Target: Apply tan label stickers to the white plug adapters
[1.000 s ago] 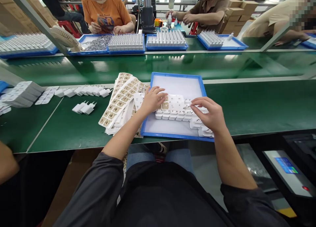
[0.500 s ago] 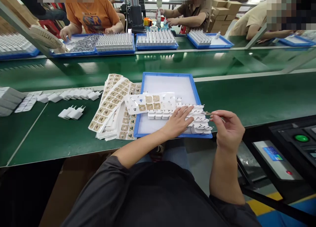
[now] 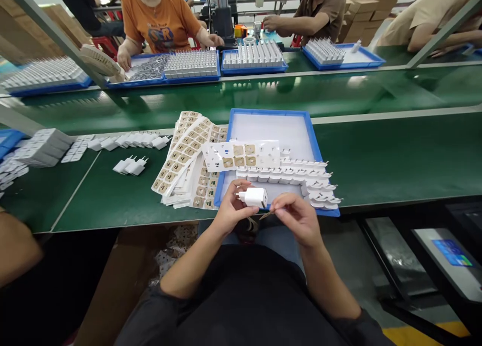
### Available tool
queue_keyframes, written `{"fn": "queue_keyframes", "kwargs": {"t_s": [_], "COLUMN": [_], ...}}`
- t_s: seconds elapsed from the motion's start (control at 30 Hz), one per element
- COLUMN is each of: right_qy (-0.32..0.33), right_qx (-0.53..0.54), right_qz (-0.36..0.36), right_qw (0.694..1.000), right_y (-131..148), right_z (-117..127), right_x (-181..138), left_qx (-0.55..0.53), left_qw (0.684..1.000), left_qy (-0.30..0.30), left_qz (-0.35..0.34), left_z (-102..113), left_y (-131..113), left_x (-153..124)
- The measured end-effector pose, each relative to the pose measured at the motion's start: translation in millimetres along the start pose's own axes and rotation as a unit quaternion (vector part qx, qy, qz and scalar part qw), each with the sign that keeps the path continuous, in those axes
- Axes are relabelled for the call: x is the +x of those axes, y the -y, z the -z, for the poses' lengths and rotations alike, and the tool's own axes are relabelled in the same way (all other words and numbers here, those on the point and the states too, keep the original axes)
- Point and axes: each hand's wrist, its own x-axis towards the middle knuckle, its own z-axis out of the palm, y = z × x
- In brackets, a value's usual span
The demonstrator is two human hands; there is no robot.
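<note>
My left hand (image 3: 231, 210) is closed around a white charger plug (image 3: 254, 197), its prongs pointing left and its flat end facing right. Close to that end, my right hand (image 3: 297, 216) pinches a small thin brownish piece (image 3: 267, 215), seen edge-on; its exact kind is unclear. Both hands are over the front edge of a blue-rimmed tray (image 3: 314, 140). Inside the tray, rows of white charger plugs (image 3: 286, 174) lie along the middle and front right. A partly used sheet of tan stickers (image 3: 244, 156) rests across the tray's left side.
Stacked sticker sheets (image 3: 181, 160) lie left of the tray. Loose chargers (image 3: 130, 165) and a stacked white block (image 3: 47, 147) are farther left. Beyond the green belt (image 3: 169, 99), co-workers sit behind filled trays (image 3: 192, 65). Another person's arm (image 3: 17, 248) shows at left; a machine with a screen (image 3: 450, 253) stands right.
My left hand has left the tray's rows and now holds a charger nearer my body. My right hand has moved left from the tray's right edge to meet it. The view has shifted slightly left.
</note>
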Motion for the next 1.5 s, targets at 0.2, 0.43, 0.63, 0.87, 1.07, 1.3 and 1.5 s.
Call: {"fn": "queue_keyframes", "kwargs": {"t_s": [0.2, 0.43, 0.63, 0.87, 1.07, 1.3, 1.5], "right_qy": [0.046, 0.031, 0.026, -0.053, -0.036, -0.041, -0.041], "right_qx": [0.025, 0.083, 0.132, 0.065, 0.064, 0.062, 0.056], "right_qz": [-0.037, -0.074, -0.113, -0.115, -0.123, -0.134, -0.140], "right_qw": [0.998, 0.993, 0.984, 0.990, 0.990, 0.988, 0.988], "right_y": [-9.0, -11.7, -7.0, -3.4, -3.9, -3.1, -1.3], "right_z": [-35.7, -52.1, -60.9, -55.2, -57.9, -59.0, -59.9], "right_x": [4.7, 4.3, 4.4, 18.7, 21.4, 20.3, 21.0], "left_qx": [-0.020, 0.220, 0.268, 0.263, 0.286, 0.294, 0.298], "left_qw": [0.999, 0.969, 0.952, 0.945, 0.938, 0.935, 0.935], "left_qy": [-0.024, -0.048, -0.072, -0.045, -0.039, -0.039, -0.037], "left_qz": [-0.013, -0.106, -0.127, -0.188, -0.191, -0.196, -0.189], "left_z": [20.0, 33.2, 29.7, 33.8, 34.7, 33.8, 35.0], "left_y": [6.5, 10.6, 17.0, 6.0, -2.8, -5.0, -5.0], "left_x": [-23.4, -40.9, -47.9, -51.6, -53.1, -53.2, -53.5]}}
